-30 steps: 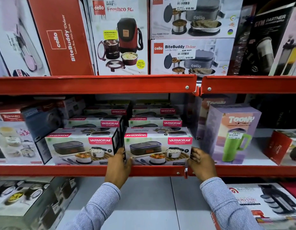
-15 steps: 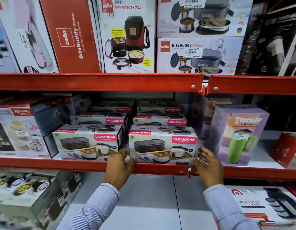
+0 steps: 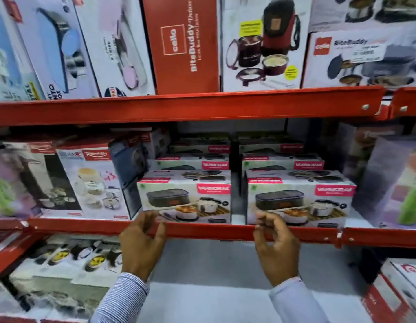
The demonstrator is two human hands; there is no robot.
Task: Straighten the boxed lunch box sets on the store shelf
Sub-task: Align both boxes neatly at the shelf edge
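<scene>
The two front Varmora boxes sat side by side at the lip of the middle shelf (image 3: pixel 202 230), each heading a row of like boxes stepped back behind it; the rows probably ran that way so a shopper met a full printed face first. The left front box (image 3: pixel 186 198) and the right front box (image 3: pixel 300 201) stood apart, a narrow gap between them, both fronts roughly flush with the red rail.

The left hand (image 3: pixel 141 241) hovered in front of the rail below the left box's lower left corner, fingers loosely curled and spread, holding nothing. The right hand (image 3: pixel 275 248) hung below the right box's lower left corner, fingers likewise curled and parted, also empty. Whether any fingertip touched cardboard could not be told through the blur. Placed so, the hands seemed poised to nudge the left-hand row square.

Each front carried a pink tag reading "VARMORA" at upper right, above a picture of a dark lunch case and steel containers. On the shelf above, a red box (image 3: pixel 183 45) read "cello BiteBuddy Deluxe" sideways, and a white box (image 3: pixel 363 59) at the right showed "cello BiteBuddy" with an unreadable price sticker. Smaller print elsewhere was too smeared to read
</scene>
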